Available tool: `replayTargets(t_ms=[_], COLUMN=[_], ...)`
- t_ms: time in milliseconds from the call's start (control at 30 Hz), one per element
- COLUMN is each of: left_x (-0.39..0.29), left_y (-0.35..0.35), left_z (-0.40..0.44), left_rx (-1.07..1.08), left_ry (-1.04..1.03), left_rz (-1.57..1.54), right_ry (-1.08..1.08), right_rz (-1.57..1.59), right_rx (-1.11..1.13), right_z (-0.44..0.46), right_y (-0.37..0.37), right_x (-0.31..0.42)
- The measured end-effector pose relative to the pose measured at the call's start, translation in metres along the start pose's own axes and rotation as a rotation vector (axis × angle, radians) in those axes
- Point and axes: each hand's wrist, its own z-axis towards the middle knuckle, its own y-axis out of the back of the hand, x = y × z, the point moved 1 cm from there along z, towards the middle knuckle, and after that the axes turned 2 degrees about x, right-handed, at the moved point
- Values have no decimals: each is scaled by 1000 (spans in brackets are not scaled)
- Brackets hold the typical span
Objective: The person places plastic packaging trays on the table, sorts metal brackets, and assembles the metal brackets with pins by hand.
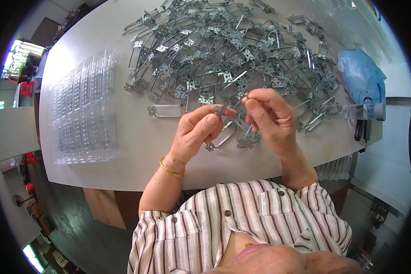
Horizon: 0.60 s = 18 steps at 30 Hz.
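My left hand (195,130) pinches a small grey metal bracket (220,109) between thumb and forefinger, above the front edge of a big pile. My right hand (274,121) is closed in a pinch just to the right, its fingertips on something tiny (245,97) that I cannot make out. The two hands are a short gap apart. Beyond and beneath them spreads the tangled pile of metal brackets (205,68), each with pierced end plates joined by thin bars. One bracket (166,111) lies by itself left of the pile.
Clear plastic blister trays (84,109) lie stacked on the white table (137,171) at left. At right are a blue plastic bag (361,75), a clear plastic container (364,112) and a black-handled tool (361,131). A cardboard box (106,206) stands under the table.
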Motion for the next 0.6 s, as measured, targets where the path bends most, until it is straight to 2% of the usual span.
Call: replayTargets(t_ms=[100,600], left_x=[-2,1], left_y=[-6,-3], left_z=[0,-1], left_rx=[-51,-24], left_ry=[3,-64], left_rz=[-10,87], right_ry=[68,86], right_rz=[-198,-367], right_rx=[134,126], right_z=[-1,-1], right_y=[0,0], right_x=[-8,0])
